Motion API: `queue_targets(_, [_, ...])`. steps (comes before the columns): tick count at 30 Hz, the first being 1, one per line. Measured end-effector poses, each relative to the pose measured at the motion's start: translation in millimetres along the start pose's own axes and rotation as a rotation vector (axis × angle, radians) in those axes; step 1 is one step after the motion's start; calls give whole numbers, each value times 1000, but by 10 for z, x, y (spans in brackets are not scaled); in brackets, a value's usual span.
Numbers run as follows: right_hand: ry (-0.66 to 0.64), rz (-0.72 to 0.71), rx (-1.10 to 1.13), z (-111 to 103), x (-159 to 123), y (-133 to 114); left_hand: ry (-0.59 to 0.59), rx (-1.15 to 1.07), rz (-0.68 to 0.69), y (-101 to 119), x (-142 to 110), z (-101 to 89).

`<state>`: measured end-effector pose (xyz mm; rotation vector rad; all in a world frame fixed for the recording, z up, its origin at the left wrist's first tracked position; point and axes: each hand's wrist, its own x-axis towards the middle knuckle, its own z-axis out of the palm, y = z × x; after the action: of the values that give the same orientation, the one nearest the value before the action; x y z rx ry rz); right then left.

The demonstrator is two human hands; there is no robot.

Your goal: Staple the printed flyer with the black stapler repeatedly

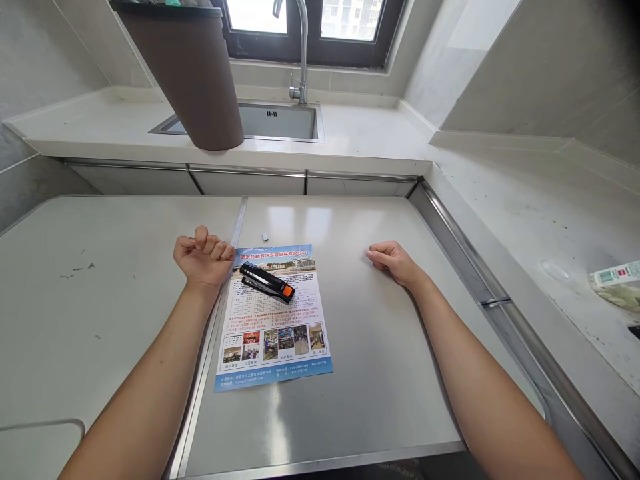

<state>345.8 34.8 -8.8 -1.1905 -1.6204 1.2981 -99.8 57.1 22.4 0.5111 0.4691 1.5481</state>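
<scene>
The table (370, 407) has a pale, glossy top with a metal strip along its near edge. A seam runs from front to back, left of the centre. Both forearms extend over the table from the near side.

The flyer (277, 319) lies flat, printed side up, to the right of the seam, with its upper left part near it. Its lower edge carries a blue band; a row of small photographs sits above the band. The stapler (267, 282), black with an orange patch at one end, rests diagonally on the upper half of the flyer. The orange end points to the lower right.

The left hand (204, 257) is clenched, palm side up, at the upper left corner of the flyer. The right hand (391, 261) is clenched above the table, well apart from the flyer on its right side. No object shows in either fist. A small strip of staples (265, 237) lies just beyond the flyer's top edge.

On the right, a packet (619, 275) sits on the side ledge (530, 200). Beyond the table, a brown bin (197, 73) stands on the white counter (367, 127), hiding part of the sink (321, 123). The tap (303, 57) rises behind the sink, before the window (313, 43).
</scene>
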Motion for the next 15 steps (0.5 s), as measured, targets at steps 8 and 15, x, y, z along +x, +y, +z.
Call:
queue_targets(8, [8, 7, -41, 15, -24, -48, 37, 12, 14, -1, -11, 21])
queue_targets(15, [106, -36, -452, 293, -8, -213, 25, 102, 23, 4, 7, -11])
